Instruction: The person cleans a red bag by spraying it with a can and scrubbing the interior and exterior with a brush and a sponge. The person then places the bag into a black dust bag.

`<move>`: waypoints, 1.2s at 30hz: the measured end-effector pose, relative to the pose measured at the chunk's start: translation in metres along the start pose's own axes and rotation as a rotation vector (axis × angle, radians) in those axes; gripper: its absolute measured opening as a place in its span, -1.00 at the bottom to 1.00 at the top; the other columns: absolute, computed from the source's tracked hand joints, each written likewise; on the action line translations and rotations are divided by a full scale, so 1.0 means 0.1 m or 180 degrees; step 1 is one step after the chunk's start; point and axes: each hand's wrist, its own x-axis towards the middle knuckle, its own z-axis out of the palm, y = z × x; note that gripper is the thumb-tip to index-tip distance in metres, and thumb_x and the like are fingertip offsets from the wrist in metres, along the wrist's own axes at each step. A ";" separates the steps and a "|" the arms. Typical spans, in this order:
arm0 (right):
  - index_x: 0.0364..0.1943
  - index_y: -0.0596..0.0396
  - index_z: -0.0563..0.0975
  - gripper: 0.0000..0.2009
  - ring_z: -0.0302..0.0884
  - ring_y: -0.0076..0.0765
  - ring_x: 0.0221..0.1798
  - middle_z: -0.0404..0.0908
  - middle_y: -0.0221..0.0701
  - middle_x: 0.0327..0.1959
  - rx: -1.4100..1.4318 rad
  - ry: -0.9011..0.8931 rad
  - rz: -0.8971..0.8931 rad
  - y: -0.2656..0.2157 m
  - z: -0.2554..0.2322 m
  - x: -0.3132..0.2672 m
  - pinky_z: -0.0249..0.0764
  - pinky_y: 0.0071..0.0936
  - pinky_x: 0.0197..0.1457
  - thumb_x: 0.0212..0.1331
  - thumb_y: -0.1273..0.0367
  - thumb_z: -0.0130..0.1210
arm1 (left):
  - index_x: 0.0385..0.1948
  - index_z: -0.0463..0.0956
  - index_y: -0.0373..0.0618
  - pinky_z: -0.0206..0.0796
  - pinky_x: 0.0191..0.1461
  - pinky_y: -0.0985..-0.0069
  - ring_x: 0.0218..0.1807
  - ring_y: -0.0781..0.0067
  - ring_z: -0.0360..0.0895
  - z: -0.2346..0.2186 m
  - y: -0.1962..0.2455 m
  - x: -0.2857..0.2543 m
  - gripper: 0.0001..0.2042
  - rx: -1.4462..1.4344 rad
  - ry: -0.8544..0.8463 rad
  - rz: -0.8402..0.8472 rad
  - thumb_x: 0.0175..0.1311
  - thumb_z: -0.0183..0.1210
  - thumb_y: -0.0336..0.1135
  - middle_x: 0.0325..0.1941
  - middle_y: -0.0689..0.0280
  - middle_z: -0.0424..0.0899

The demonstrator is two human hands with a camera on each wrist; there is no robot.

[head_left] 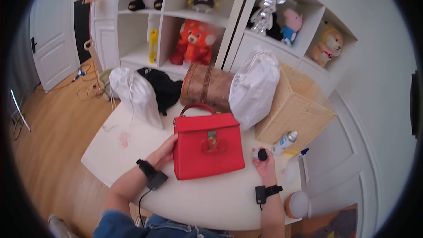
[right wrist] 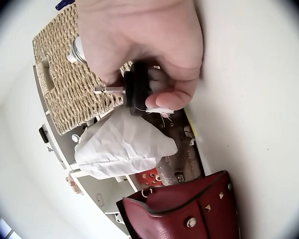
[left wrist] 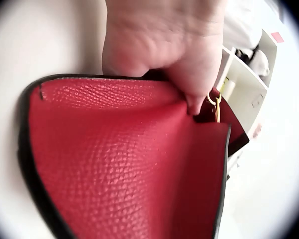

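A red handbag [head_left: 207,150] with a top handle and a front clasp stands on the white table [head_left: 194,202]. My left hand [head_left: 166,150] grips it by its left side; up close in the left wrist view, the fingers are at the edge of the folded side panel [left wrist: 119,149], near a gold ring [left wrist: 214,99]. Right of the bag, my right hand [head_left: 265,167] holds a small black round piece [right wrist: 135,88] with a thin metal stem in curled fingers. White frayed material [right wrist: 160,110] sticks out by those fingertips. The exact kind of this piece I cannot tell.
Behind the bag stand a brown patterned case [head_left: 207,86], white cloth bags [head_left: 255,90] and a black cloth [head_left: 163,88]. A woven basket [head_left: 293,110], a spray can [head_left: 285,142] and a round container [head_left: 297,205] are at the right. Shelves [head_left: 161,61] with plush toys stand beyond.
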 end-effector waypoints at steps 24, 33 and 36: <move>-0.13 0.15 0.52 -0.65 0.48 -0.45 -0.20 0.42 -0.38 -0.21 -0.4411 -0.1019 -0.0653 0.60 2.02 -0.34 0.43 -0.62 -0.24 -0.01 0.39 0.35 | 0.20 0.34 -0.12 0.34 0.27 0.36 0.16 0.41 0.51 0.00 0.00 0.02 -0.55 -0.0529 -0.0146 -0.0561 0.42 -0.03 -0.03 0.19 0.22 0.52; -0.20 0.21 0.57 -0.81 0.48 -0.59 -0.46 0.44 -0.36 -0.11 -0.4507 -0.0519 -0.0736 0.44 2.08 -0.41 0.46 -0.64 -0.42 0.07 0.54 0.23 | 0.24 0.30 -0.09 0.33 0.28 0.32 0.20 0.39 0.47 0.02 0.03 -0.03 -0.54 -0.0443 -0.0162 -0.0578 0.42 -0.02 -0.04 0.23 0.23 0.48; -0.20 0.23 0.58 -0.82 0.49 -0.57 -0.50 0.44 -0.31 -0.07 -0.4234 -0.0593 -0.1048 0.43 2.03 -0.43 0.49 -0.63 -0.40 0.09 0.61 0.15 | 0.24 0.30 -0.09 0.34 0.27 0.33 0.19 0.40 0.49 0.01 0.02 -0.03 -0.54 -0.0486 -0.0204 -0.0604 0.42 -0.02 -0.05 0.22 0.24 0.49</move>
